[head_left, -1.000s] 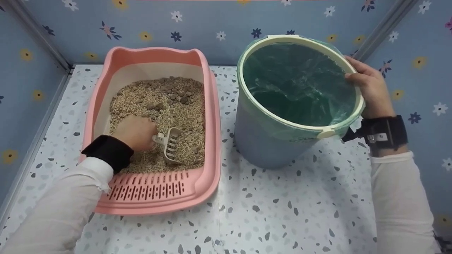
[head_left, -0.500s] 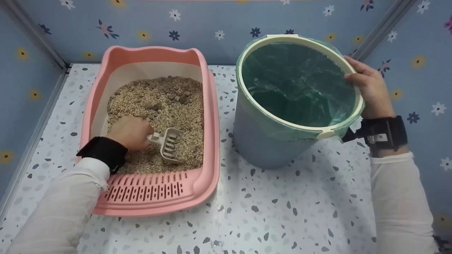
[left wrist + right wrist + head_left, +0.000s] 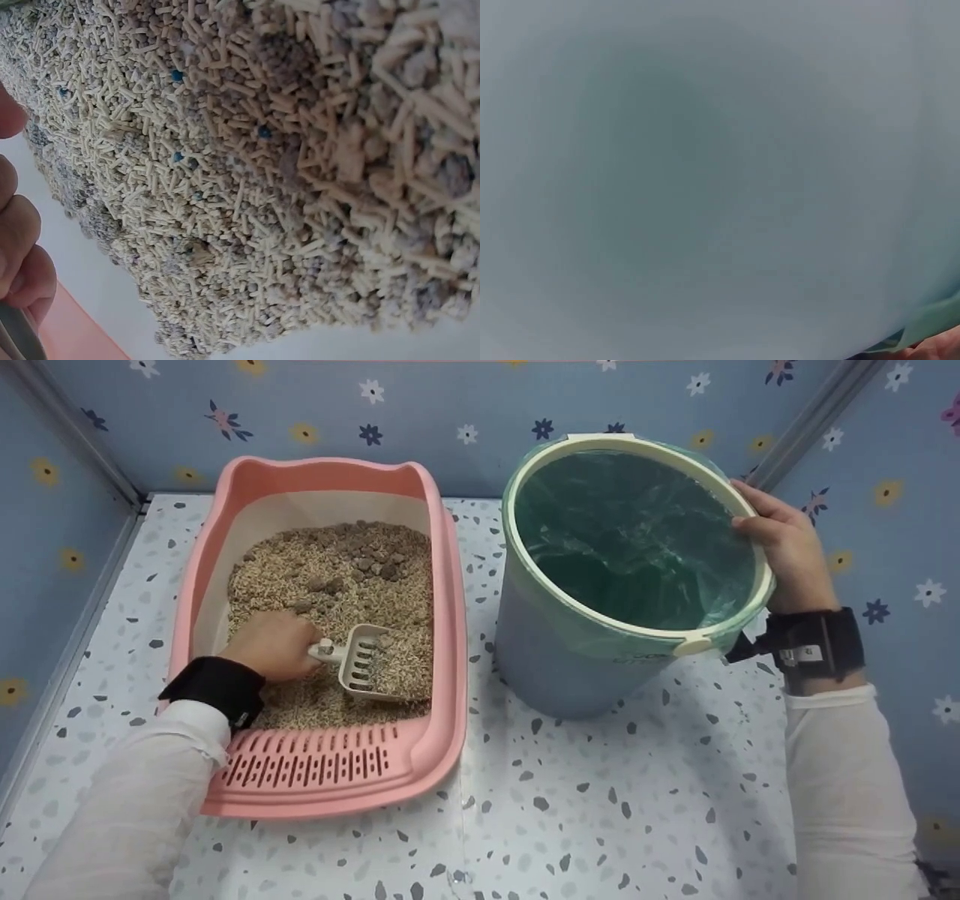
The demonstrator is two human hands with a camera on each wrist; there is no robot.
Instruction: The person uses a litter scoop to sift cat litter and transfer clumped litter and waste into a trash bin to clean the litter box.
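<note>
Pointing rightward, the scoop (image 3: 352,661) holds litter (image 3: 405,667) inside the pink tray (image 3: 451,622), long axis crosswise, handle (image 3: 325,652) gripped by the left hand (image 3: 274,646). The right hand (image 3: 787,544) pinches the bin's rim (image 3: 511,514).

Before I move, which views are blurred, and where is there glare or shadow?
Head view: fairly sharp, glints on the translucent green plastic liner, soft shadow on the speckled white surface beside the round grey-blue bin; left wrist: tan pellet litter blurs toward the right; right wrist: smooth grey-blue expanse, probably the bin's wall, badly unfocused.
</note>
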